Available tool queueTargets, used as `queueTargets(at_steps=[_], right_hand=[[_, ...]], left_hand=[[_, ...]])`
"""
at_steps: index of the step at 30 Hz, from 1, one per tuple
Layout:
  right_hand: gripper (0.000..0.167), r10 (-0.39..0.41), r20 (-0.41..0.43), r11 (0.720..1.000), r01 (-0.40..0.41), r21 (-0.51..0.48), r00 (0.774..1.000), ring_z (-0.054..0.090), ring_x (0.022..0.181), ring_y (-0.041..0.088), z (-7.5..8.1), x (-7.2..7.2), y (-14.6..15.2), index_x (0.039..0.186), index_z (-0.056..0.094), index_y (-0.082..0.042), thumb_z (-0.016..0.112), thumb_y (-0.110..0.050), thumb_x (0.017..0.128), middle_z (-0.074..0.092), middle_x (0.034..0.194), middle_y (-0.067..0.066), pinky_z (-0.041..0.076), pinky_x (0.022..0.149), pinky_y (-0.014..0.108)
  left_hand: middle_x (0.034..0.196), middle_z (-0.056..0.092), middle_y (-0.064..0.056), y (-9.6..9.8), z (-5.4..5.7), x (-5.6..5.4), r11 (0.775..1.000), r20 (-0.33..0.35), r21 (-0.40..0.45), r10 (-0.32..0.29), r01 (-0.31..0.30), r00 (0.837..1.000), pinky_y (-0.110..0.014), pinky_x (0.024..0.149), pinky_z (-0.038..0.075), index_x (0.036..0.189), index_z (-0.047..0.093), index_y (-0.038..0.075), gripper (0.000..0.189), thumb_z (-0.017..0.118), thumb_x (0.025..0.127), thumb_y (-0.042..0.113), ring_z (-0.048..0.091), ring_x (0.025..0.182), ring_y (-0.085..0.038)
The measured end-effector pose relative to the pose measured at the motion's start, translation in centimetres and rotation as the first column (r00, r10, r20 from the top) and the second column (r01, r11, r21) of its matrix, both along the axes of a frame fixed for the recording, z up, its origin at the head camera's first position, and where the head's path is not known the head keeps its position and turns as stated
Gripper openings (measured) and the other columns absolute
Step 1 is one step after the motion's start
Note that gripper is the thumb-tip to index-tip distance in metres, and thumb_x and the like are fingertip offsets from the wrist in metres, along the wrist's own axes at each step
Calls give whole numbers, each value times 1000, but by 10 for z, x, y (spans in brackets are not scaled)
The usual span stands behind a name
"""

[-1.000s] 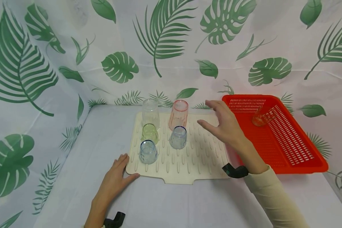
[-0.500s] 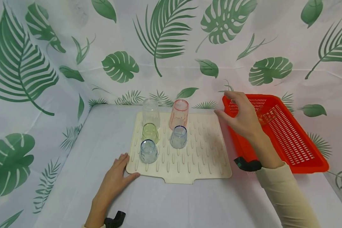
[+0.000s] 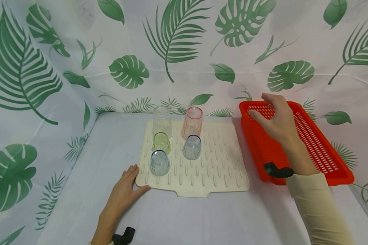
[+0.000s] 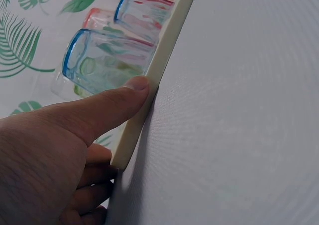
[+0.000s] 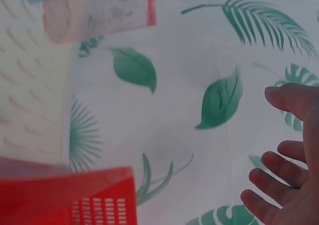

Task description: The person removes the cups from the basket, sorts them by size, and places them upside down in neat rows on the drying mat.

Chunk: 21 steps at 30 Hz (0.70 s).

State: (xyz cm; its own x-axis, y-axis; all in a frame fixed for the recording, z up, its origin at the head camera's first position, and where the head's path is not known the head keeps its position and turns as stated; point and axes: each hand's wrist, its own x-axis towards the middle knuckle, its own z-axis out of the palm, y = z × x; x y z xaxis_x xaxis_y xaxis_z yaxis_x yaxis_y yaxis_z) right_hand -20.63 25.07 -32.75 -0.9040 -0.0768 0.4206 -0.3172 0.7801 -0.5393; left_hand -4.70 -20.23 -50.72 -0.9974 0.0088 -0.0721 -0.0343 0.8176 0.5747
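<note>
My left hand (image 3: 122, 190) lies at the near left corner of a cream ribbed drying mat (image 3: 220, 163). Its thumb touches the mat's front edge and its fingers lie along the left side, as the left wrist view confirms. Upright on the mat stand a tall clear glass (image 3: 162, 119), a tall pink-rimmed glass (image 3: 193, 120), a short green glass (image 3: 161, 142) and two short blue-rimmed glasses, one in front (image 4: 107, 56) and one to its right (image 3: 192, 147). My right hand (image 3: 277, 119), holding nothing, hovers over the red basket (image 3: 251, 149) with thumb and fingers apart.
The red basket stands right of the mat, its slotted right wall (image 3: 319, 146) partly behind my right arm. A white cloth (image 3: 110, 136) covers the table. Behind it hangs a leaf-patterned curtain (image 3: 190, 78).
My right hand has moved right from above the mat to above the basket. A glass seen inside the basket earlier is now hidden behind that hand. The left hand has stayed put.
</note>
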Motion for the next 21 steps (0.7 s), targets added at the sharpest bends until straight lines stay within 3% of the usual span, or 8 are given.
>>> queueTargets(at_steps=[9,21], right_hand=[[69,-95,50,995,96,-6,994,44,130,40,-9,-8,30,152,40,-9,69,-31,94,45,152,18,44,104,66],[75,-144,127,989,145,1,981,40,133,44,-24,-21,55,156,33,-8,65,-36,95,41,154,23,38,108,68]], left_hand=[[161,35,-20,0,-3,0,1000,-20,7,2,-2,1000,-59,122,27,152,40,0,94,76,83,54,29,149,-45],[162,33,-17,-1,-3,0,1000,12,20,9,-9,1000,-59,121,27,153,39,2,94,75,83,55,26,150,-43]])
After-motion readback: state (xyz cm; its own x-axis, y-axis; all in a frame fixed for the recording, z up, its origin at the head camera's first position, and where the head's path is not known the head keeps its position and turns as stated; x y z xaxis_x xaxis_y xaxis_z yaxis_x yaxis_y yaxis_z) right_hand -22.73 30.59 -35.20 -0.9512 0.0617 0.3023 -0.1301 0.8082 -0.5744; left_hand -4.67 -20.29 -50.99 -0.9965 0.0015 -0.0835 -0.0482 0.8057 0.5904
